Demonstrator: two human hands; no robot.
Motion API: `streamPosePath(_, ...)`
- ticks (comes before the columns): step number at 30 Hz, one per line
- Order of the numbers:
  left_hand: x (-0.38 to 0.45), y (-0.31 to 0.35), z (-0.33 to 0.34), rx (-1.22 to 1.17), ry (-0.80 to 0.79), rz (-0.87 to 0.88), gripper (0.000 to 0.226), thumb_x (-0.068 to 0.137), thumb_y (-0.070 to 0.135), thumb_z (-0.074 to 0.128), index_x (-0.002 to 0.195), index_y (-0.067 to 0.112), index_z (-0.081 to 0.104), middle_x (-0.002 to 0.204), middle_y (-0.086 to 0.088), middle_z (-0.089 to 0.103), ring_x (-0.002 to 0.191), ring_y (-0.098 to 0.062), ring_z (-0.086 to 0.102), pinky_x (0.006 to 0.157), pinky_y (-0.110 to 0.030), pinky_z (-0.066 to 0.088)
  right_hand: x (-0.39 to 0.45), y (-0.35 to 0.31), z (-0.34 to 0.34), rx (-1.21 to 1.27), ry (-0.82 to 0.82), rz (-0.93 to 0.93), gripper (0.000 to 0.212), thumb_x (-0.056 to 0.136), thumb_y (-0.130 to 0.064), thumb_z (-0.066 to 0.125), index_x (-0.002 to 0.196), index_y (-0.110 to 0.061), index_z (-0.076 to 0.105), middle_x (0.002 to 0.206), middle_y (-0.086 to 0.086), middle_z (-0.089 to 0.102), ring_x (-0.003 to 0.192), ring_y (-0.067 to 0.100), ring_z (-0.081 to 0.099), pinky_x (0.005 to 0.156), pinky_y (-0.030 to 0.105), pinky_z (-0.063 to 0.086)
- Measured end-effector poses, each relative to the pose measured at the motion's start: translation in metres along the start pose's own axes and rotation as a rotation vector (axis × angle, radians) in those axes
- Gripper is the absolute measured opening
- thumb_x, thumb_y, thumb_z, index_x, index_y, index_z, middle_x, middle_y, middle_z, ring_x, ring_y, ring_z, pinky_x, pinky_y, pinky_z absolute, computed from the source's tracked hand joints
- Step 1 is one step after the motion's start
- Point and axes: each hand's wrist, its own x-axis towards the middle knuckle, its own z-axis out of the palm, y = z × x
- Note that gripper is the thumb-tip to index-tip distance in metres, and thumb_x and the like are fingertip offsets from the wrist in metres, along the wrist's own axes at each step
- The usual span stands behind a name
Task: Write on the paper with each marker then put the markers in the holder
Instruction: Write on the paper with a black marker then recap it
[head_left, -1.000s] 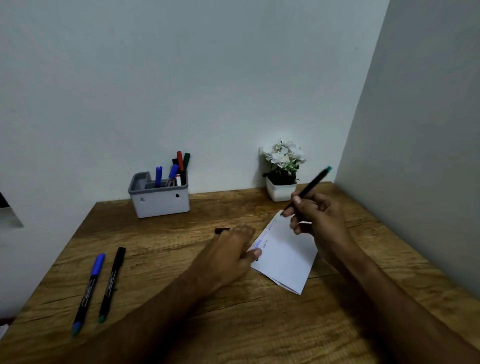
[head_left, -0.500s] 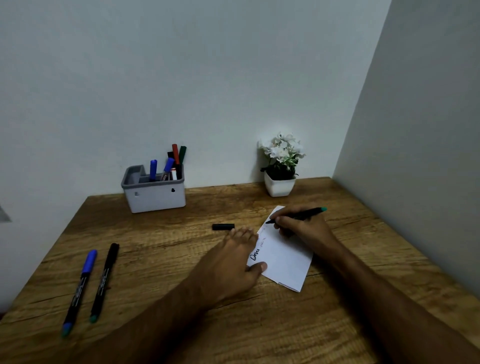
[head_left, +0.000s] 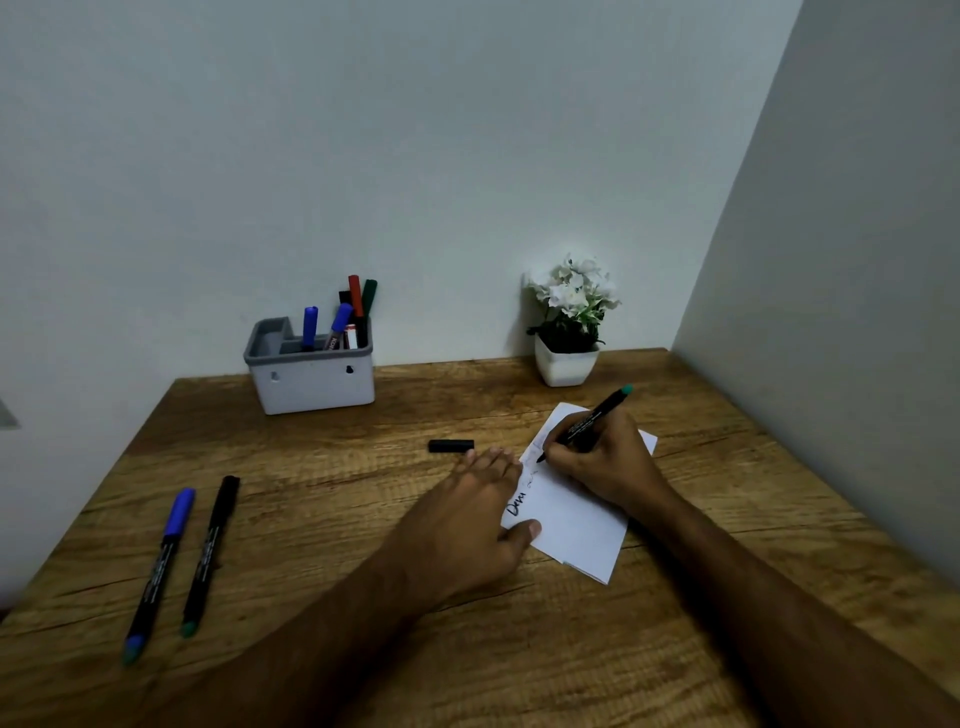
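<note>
Pinching the uncapped black marker (head_left: 592, 423) in a writing grip, the right hand (head_left: 605, 457) has brought its tip down onto the upper left part of the white paper (head_left: 576, 525); 1 second ago the marker was held up off the sheet, and half a second ago it lay nearly flat over the top corner, so the writing stroke with this marker looks to be only now starting. The left hand (head_left: 478, 514) lies flat, fingers straight, pressing the paper's left edge to the tabletop (head_left: 363, 519), thumb on the sheet just below the dark word already written there. The paper appears folded, lies at a slant near the right of the tabletop, and shows fainter marks above that word. The marker's black cap (head_left: 451, 445) lies loose just beyond the left fingertips, touching nothing. Far to the left, a blue marker (head_left: 161, 566) and a second black marker (head_left: 210, 553) lie side by side, capped and apart from the paper, so by my reckoning 2 more remain after this 1. The grey holder (head_left: 311, 382) stands against the back wall with several markers upright in it; a white potted plant (head_left: 569, 322) sits to its right.
</note>
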Motion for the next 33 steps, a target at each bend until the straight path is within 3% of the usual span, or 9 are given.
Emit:
streamPosePath(8, 0.0002, -0.0004, 0.0003, 0.011, 0.017, 0.017, 0.074, 0.097, 0.055, 0.038, 0.155, 0.017, 0.014, 0.164, 0.001, 0.007, 0.150, -0.010, 0.001, 0.113, -0.021, -0.009, -0.0005, -0.0017, 0.0001, -0.032, -0.019, -0.014, 0.015, 0.082, -0.001, 0.073, 0.071, -0.010, 0.078, 0.069, 0.000, 0.075, 0.065, 0.009, 0.070, 0.060, 0.021, 0.053)
streamPosePath(13, 0.0004, -0.0013, 0.0017, 0.020, 0.027, 0.029, 0.075, 0.096, 0.055, 0.037, 0.155, 0.015, 0.015, 0.164, 0.000, 0.009, 0.150, -0.011, 0.002, 0.116, -0.022, -0.007, -0.0002, -0.0015, 0.0013, -0.021, -0.015, 0.008, 0.011, 0.085, -0.003, 0.073, 0.079, -0.009, 0.079, 0.075, -0.001, 0.077, 0.072, 0.012, 0.073, 0.064, 0.022, 0.057)
streamPosePath(17, -0.0004, -0.0006, 0.0019, 0.015, 0.022, 0.026, 0.075, 0.096, 0.055, 0.038, 0.155, 0.016, 0.015, 0.164, 0.000, 0.009, 0.150, -0.010, 0.002, 0.115, -0.022, -0.008, -0.0004, 0.0005, 0.0012, -0.036, -0.008, -0.002, 0.014, 0.083, -0.003, 0.072, 0.071, -0.010, 0.076, 0.068, -0.001, 0.074, 0.064, 0.010, 0.069, 0.058, 0.022, 0.052)
streamPosePath(27, 0.0006, -0.0026, 0.0038, 0.014, 0.030, 0.029, 0.075, 0.096, 0.055, 0.039, 0.155, 0.015, 0.016, 0.163, -0.001, 0.011, 0.150, -0.011, 0.004, 0.119, -0.024, -0.004, 0.0016, 0.0018, 0.0021, -0.019, 0.018, 0.023, 0.012, 0.084, -0.001, 0.070, 0.074, -0.006, 0.074, 0.067, 0.004, 0.073, 0.059, 0.008, 0.065, 0.054, 0.021, 0.048)
streamPosePath(33, 0.0016, -0.0035, 0.0052, 0.014, 0.028, 0.023, 0.075, 0.095, 0.055, 0.039, 0.155, 0.016, 0.017, 0.163, 0.000, 0.011, 0.150, -0.010, 0.004, 0.120, -0.025, -0.003, 0.0038, 0.0050, 0.0031, -0.040, 0.043, 0.021, 0.009, 0.084, -0.005, 0.071, 0.076, -0.006, 0.073, 0.071, 0.008, 0.074, 0.069, 0.025, 0.070, 0.061, 0.038, 0.055)
